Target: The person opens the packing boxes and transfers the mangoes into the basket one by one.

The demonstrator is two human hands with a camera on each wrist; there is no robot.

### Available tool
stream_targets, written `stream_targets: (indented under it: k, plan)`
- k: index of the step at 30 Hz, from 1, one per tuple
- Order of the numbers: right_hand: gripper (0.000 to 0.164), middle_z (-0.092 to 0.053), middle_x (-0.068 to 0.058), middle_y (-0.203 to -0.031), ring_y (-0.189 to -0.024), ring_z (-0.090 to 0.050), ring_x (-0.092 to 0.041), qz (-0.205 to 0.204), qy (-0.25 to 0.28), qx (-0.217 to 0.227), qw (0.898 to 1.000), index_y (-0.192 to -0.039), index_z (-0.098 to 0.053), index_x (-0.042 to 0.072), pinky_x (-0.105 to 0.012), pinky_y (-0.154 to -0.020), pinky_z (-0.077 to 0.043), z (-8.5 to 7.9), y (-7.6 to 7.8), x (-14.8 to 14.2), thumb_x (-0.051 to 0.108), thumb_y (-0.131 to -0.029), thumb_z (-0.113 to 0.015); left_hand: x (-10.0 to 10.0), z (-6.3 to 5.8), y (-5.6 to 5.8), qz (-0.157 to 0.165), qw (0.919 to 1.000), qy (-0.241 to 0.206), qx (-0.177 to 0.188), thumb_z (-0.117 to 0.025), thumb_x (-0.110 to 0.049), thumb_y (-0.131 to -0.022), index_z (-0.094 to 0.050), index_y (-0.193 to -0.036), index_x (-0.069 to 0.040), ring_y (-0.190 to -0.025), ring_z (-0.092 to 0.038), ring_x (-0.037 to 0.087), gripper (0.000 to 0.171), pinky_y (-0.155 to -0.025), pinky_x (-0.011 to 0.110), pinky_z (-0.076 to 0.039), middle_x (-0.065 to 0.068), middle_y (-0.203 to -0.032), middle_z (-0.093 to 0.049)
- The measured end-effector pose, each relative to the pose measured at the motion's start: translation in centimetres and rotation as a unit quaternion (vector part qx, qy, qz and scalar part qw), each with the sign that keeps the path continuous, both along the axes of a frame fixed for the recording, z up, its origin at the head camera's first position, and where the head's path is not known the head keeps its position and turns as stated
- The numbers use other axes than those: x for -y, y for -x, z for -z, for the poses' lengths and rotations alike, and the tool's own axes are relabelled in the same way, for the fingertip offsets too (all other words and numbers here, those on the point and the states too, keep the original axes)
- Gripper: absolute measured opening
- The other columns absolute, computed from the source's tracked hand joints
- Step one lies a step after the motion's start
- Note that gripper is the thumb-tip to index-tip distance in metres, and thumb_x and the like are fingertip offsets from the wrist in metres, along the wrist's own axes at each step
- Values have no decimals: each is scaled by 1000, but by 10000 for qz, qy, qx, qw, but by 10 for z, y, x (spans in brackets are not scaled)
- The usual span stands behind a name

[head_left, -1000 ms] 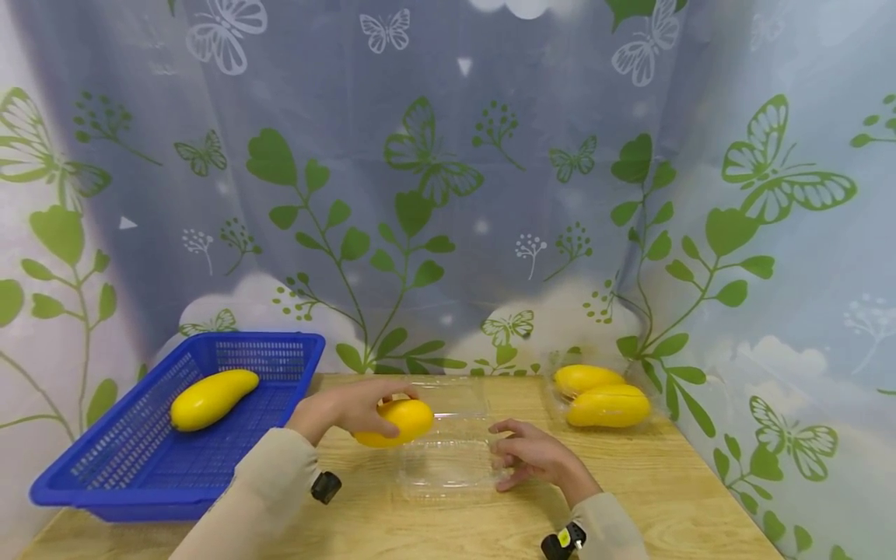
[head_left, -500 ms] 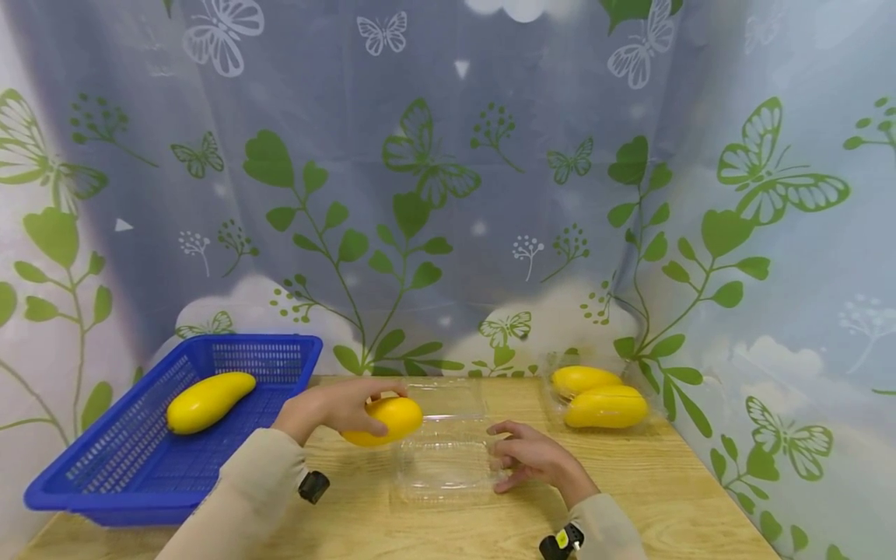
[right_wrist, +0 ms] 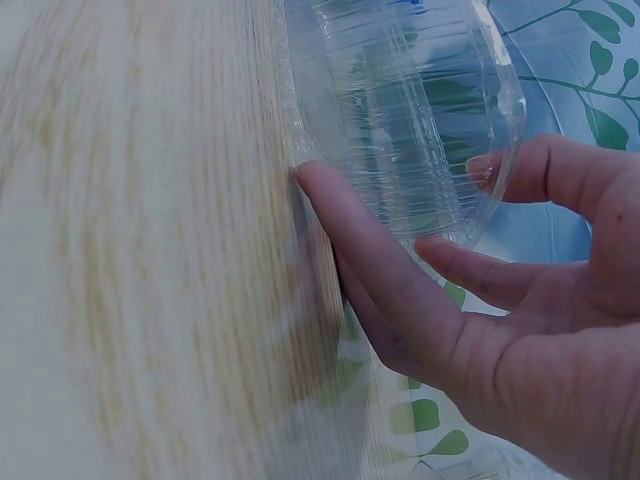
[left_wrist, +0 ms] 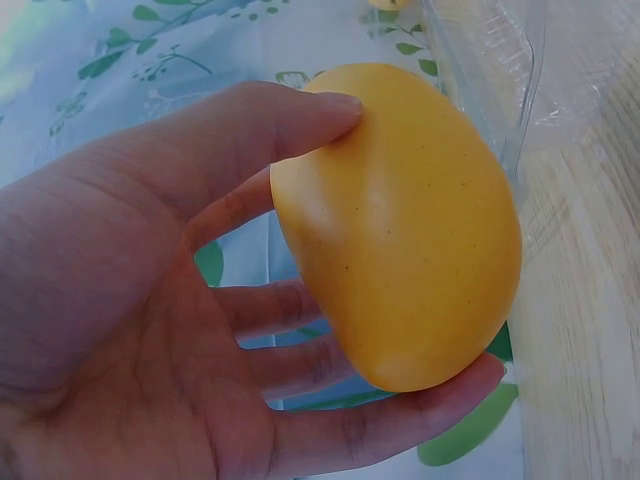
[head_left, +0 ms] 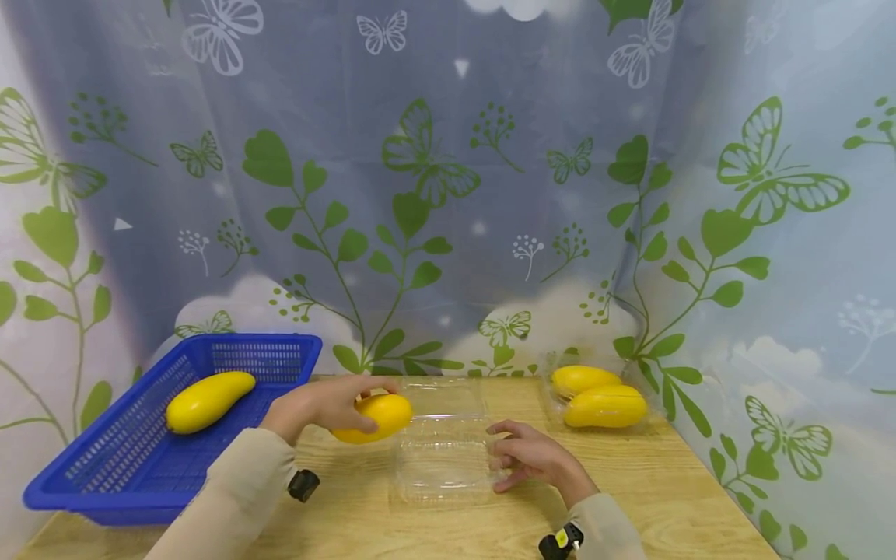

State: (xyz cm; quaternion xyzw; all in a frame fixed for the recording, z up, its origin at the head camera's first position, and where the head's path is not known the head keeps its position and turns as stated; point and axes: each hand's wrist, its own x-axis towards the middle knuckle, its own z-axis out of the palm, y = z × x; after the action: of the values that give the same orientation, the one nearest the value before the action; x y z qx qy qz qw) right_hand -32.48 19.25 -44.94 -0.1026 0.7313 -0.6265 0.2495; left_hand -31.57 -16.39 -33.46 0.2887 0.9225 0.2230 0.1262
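Note:
My left hand (head_left: 323, 406) holds a yellow mango (head_left: 386, 416) above the table, thumb on one side and fingers around the other. In the left wrist view the mango (left_wrist: 410, 230) shows smooth skin with tiny dark specks. A clear plastic clamshell box (head_left: 444, 465) lies with its lid folded back, just right of the mango. My right hand (head_left: 533, 455) rests at the box's right side with its fingers spread. In the right wrist view the fingertips (right_wrist: 480, 167) are right at the rim of the box (right_wrist: 420, 120).
At the left stands a blue plastic basket (head_left: 63, 494) with one yellow mango (head_left: 210, 402) inside. Toward the back right, two mangoes (head_left: 605, 407) sit in another clear container. A patterned curtain (head_left: 448, 257) borders the wooden table (head_left: 392, 537).
My left hand has drawn a little to the left with the mango, away from the open box. The right hand and the box have stayed in place.

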Motion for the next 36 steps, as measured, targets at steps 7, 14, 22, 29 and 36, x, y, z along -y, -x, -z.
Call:
stream_targets:
  k: [7,14,22,29,36]
  plan:
    - [62,-43,0,-75,-73,-54,-13,50,-42,6,10000,-153,-28,-9,-46,-75,-65,0,0,2,7,-98,-50,6,1,1,-10,10000,-48,-20,-76,-17,-91,-55,-144,-18,-118,-59,34,57,-97,54,-53,18,-134,-62]
    - [64,-46,0,-76,-73,-56,-12,17,-39,-23,10000,-153,-27,-9,-47,-75,-65,1,0,3,8,-98,-52,9,1,-2,-121,9998,119,-99,-77,-20,-91,-56,-143,-20,-115,-61,32,56,-93,53,-55,17,-132,-63]
    - [64,-46,-1,-78,-71,-51,-12,50,-46,-23,10000,-154,-28,-9,-46,-74,-65,1,1,3,9,-97,-53,10,1,-2,-116,9999,72,-9,-77,-18,-91,-56,-141,-22,-114,-62,34,54,-88,51,-58,21,-132,-63]
    - [62,-50,-2,-82,-71,-53,-11,91,-61,-19,9999,-154,-28,-9,-46,-75,-65,0,-1,2,8,-99,-51,11,1,-2,-113,9999,46,6,-77,-19,-91,-56,-141,-21,-117,-62,36,54,-90,52,-57,21,-133,-62]
    - [61,-50,-2,-82,-72,-52,-11,87,-57,-6,9999,-154,-28,-9,-47,-75,-65,1,-1,0,8,-99,-50,16,-1,0,-287,9996,42,57,-76,-21,-93,-54,-145,-22,-121,-61,36,56,-93,53,-56,22,-139,-60]
